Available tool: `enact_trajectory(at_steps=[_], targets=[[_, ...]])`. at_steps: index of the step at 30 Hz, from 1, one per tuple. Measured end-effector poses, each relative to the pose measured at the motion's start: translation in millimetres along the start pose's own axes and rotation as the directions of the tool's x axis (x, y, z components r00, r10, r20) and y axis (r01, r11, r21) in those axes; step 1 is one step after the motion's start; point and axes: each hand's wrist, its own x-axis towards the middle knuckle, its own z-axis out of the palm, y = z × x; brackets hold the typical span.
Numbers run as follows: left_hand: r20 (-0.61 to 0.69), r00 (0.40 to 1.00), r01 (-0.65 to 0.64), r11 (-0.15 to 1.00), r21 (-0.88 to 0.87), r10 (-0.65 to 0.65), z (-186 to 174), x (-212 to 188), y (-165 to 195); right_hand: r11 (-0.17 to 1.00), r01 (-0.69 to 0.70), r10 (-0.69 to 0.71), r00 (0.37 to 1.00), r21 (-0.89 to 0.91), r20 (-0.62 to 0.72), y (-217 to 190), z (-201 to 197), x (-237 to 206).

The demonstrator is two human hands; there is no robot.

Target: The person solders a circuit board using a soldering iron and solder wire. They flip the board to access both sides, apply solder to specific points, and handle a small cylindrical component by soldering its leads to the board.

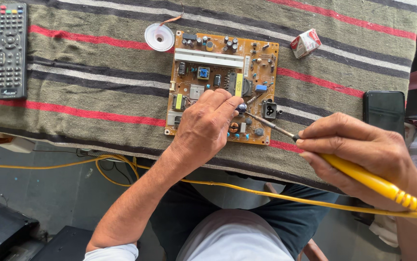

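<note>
Soldering iron [363,176] sits clenched in my right hand [358,152], its long axis slanting up-left, tip touching the circuit board [223,82] just beside my left hand [203,128], whose fingers pinch a small component [242,108] there; beyond lies a solder spool [159,36].

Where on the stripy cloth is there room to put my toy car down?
Bare cloth lies between the remote control and the circuit board, below the white solder spool. Another patch sits between the board and the black phone, under the small red-and-white box. It is crowded where the left hand and right hand with the soldering iron meet.
</note>
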Motion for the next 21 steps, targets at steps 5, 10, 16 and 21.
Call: enact_trajectory(at_steps=[5, 10, 16, 21], targets=[[0.021, 1.000, 0.004, 1.000, -0.013, -0.004, -1.0, 0.2, -3.7, 0.988, 0.139, -0.136, 0.989, -0.061, 0.050, -8.2, -1.9, 9.8], [0.034, 0.999, 0.007, 1.000, -0.018, -0.006, -2.2, 0.9, -3.3, 0.976, 0.203, -0.192, 0.973, -0.078, 0.125, -5.7, -5.4, 22.9], [0.044, 0.999, 0.005, 1.000, -0.025, -0.004, -5.1, 1.9, -3.1, 0.999, -0.002, 0.004, 0.998, -0.033, 0.058, -4.4, -10.9, 34.1], [0.052, 0.999, 0.008, 1.000, -0.021, -0.007, -3.6, 2.2, -3.8, 0.999, 0.032, -0.032, 0.999, -0.024, 0.021, -5.5, -7.0, 32.0]])
